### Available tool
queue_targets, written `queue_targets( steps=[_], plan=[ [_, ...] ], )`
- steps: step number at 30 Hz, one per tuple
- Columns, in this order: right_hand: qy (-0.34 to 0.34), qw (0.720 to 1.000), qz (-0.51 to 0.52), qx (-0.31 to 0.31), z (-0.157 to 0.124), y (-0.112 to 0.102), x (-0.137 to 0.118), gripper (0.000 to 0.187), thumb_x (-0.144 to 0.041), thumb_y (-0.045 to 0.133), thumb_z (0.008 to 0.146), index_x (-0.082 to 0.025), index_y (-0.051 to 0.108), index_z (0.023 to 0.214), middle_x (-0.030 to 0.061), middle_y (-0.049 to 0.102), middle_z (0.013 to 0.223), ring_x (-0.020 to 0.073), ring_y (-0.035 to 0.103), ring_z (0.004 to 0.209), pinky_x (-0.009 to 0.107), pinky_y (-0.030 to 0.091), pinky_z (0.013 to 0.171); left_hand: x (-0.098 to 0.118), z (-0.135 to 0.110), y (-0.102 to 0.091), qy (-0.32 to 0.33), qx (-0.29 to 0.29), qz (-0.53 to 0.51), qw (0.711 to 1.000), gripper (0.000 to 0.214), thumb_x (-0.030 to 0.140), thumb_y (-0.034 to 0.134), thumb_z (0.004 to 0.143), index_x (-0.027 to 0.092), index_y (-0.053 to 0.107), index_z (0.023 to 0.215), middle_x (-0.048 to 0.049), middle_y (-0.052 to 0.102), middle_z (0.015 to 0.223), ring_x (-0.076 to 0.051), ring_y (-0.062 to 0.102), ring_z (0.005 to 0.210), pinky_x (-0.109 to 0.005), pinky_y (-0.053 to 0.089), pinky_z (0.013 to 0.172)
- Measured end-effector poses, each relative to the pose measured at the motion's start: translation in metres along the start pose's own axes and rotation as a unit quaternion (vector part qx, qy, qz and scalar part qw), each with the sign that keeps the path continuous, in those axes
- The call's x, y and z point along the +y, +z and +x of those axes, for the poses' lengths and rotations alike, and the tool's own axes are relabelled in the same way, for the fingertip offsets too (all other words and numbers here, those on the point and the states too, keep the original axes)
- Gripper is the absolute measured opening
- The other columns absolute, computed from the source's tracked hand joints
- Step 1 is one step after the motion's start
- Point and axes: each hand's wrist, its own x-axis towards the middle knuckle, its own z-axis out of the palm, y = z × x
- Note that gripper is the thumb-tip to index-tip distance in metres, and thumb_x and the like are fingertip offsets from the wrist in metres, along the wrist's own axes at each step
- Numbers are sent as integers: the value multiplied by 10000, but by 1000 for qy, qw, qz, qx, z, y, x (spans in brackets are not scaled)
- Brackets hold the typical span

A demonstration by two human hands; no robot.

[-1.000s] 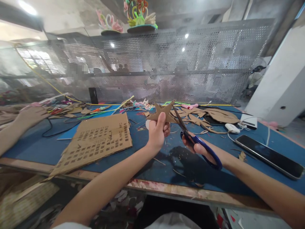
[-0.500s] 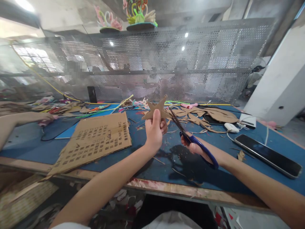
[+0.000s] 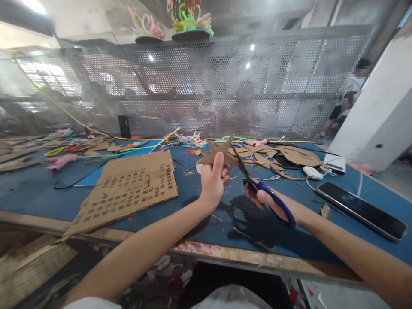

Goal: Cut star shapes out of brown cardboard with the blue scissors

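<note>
My left hand [image 3: 215,180] pinches a brown cardboard star [image 3: 219,150] between thumb and fingers, held up over the table. Its lower points are partly covered by that hand. In my right hand [image 3: 259,195] are scissors [image 3: 277,201] with blue handles and dark blades. The blades point up and to the left, their tips right beside the star's right side; whether they touch it I cannot tell. Left of my hands a printed cardboard sheet [image 3: 128,184] lies on the blue tabletop [image 3: 193,223], its near corner reaching past the front edge.
A phone [image 3: 362,210] and a white earphone case [image 3: 313,173] lie at right. Cardboard offcuts [image 3: 267,156] spread behind my right hand. A pink glue gun [image 3: 61,162] with a cord lies left. A perforated metal screen [image 3: 206,86] stands at the back.
My left hand and the star have shifted slightly right and down, closer to the scissors, and the star has tilted. A co-worker's arm at far left has withdrawn from the glue gun.
</note>
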Motion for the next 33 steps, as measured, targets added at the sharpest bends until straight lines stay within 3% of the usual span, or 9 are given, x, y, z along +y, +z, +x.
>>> queue_targets(
  steps=[13, 22, 33],
  plan=[
    [21, 996, -81, 1, -2, -9, -10, 596, -784, 319, 808, -205, 458, 794, 65, 526, 826, 176, 457, 694, 317, 443, 598, -1, 0, 2, -45, -11, 12, 999, 566, 602, 684, 669, 195, 317, 529, 103, 255, 399, -14, 229, 292, -155, 152, 313],
    [45, 995, -93, -13, -1, -9, -12, 628, -806, 286, 798, -200, 446, 756, 28, 480, 730, 143, 404, 618, 284, 378, 531, -2, 0, 1, -51, -13, 16, 998, 536, 584, 692, 669, 195, 336, 575, 111, 256, 413, -10, 225, 302, -143, 146, 320],
    [78, 980, -180, 25, 0, -10, -13, 692, -864, 245, 742, -198, 422, 676, 16, 482, 623, 140, 379, 580, 282, 313, 530, -2, 6, -1, -61, -35, 58, 996, 560, 667, 591, 713, 184, 375, 529, 91, 281, 408, -15, 232, 291, -157, 160, 307]
  ],
)
